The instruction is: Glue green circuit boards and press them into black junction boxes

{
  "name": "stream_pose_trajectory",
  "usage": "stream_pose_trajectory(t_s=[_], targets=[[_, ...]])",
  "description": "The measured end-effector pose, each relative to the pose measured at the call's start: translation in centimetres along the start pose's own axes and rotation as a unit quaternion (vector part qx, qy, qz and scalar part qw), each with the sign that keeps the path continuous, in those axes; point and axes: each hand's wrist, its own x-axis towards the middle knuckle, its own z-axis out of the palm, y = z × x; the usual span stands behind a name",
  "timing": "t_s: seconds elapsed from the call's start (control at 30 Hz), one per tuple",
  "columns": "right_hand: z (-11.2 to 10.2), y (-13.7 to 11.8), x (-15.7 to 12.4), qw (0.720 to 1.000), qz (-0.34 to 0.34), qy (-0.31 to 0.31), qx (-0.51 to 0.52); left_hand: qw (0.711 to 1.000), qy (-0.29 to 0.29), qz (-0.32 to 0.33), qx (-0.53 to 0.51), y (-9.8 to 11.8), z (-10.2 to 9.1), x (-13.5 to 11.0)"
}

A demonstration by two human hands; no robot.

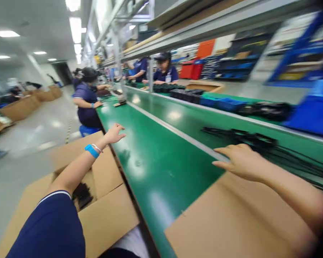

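My left hand point(114, 133) hovers open above the near edge of the green bench point(156, 157), fingers spread and holding nothing. A blue wristband and a thin bracelet sit on that wrist. My right hand point(238, 160) lies flat and open on the far edge of a brown cardboard sheet point(231, 215) that rests on the bench. Just beyond its fingertips lies a heap of black cables and parts point(247, 138) on the conveyor belt.
An open cardboard box point(102, 200) with black parts inside stands at my left, below the bench. Co-workers point(87, 98) sit further along the line. Black trays point(187, 94) and blue bins point(316, 111) line the far side.
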Motion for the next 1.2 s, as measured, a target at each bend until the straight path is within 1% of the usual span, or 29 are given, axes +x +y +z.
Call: stream_pose_trajectory(t_s=[0.03,0.07,0.1,0.13,0.17,0.23,0.27,0.33,0.4,0.47,0.5,0.57,0.67,0.77,0.87,0.97,1.03,1.1,1.2], targets=[[0.0,-4.7,1.7,0.996,-0.081,-0.035,0.032,0.999,-0.013,-0.041,-0.001,-3.3,0.0,-3.3],[-0.1,-9.6,2.9,0.984,-0.156,-0.064,0.058,0.996,-0.03,-0.078,-0.004,-6.3,0.3,-6.7],[-0.3,-14.6,3.7,0.965,-0.23,-0.094,0.087,0.993,-0.049,-0.11,-0.01,-8.7,0.8,-10.1],[-0.4,-19.5,4.2,0.933,-0.306,-0.14,0.129,0.988,-0.07,-0.136,-0.018,-10.8,1.5,-13.4],[-0.4,-24.2,4.5,0.914,-0.344,-0.161,0.141,0.983,-0.091,-0.16,-0.027,-12.6,2.5,-16.5],[0.4,-32.9,4.7,0.888,-0.389,-0.201,0.142,0.971,-0.126,-0.198,-0.045,-15.3,4.5,-22.0],[1.2,-36.8,4.8,0.875,-0.405,-0.228,0.136,0.965,-0.139,-0.217,-0.053,-16.2,5.4,-24.4],[3.6,-43.5,4.8,0.853,-0.427,-0.273,0.122,0.953,-0.156,-0.251,-0.066,-17.6,7.1,-28.2],[6.5,-49.0,4.5,0.838,-0.441,-0.302,0.114,0.946,-0.163,-0.269,-0.084,-18.4,8.6,-30.8],[9.8,-53.0,4.0,0.835,-0.438,-0.313,0.113,0.942,-0.166,-0.271,-0.11,-19.1,10.0,-32.4],[11.5,-54.4,3.7,0.838,-0.431,-0.314,0.114,0.94,-0.169,-0.268,-0.128,-19.4,10.8,-32.8],[14.6,-56.2,3.2,0.849,-0.412,-0.308,0.121,0.934,-0.175,-0.264,-0.168,-20.1,12.4,-33.0],[18.2,-57.2,3.3,0.864,-0.385,-0.293,0.144,0.914,-0.193,-0.268,-0.235,-21.4,15.0,-32.3],[20.5,-57.5,3.9,0.877,-0.35,-0.28,0.175,0.889,-0.213,-0.282,-0.291,-22.4,16.9,-31.5],[21.7,-57.9,4.3,0.89,-0.308,-0.265,0.207,0.878,-0.208,-0.289,-0.321,-22.7,18.0,-31.0],[22.5,-58.1,4.6,0.892,-0.274,-0.261,0.246,0.882,-0.178,-0.292,-0.324,-22.2,18.4,-30.7],[22.8,-58.0,4.9,0.882,-0.27,-0.266,0.28,0.889,-0.151,-0.293,-0.317,-21.7,18.2,-30.4],[22.8,-57.6,5.3,0.865,-0.278,-0.276,0.312,0.899,-0.114,-0.294,-0.304,-21.6,17.6,-30.2],[22.5,-56.9,5.3,0.837,-0.299,-0.302,0.345,0.915,-0.032,-0.305,-0.263,-22.3,15.5,-30.4]])
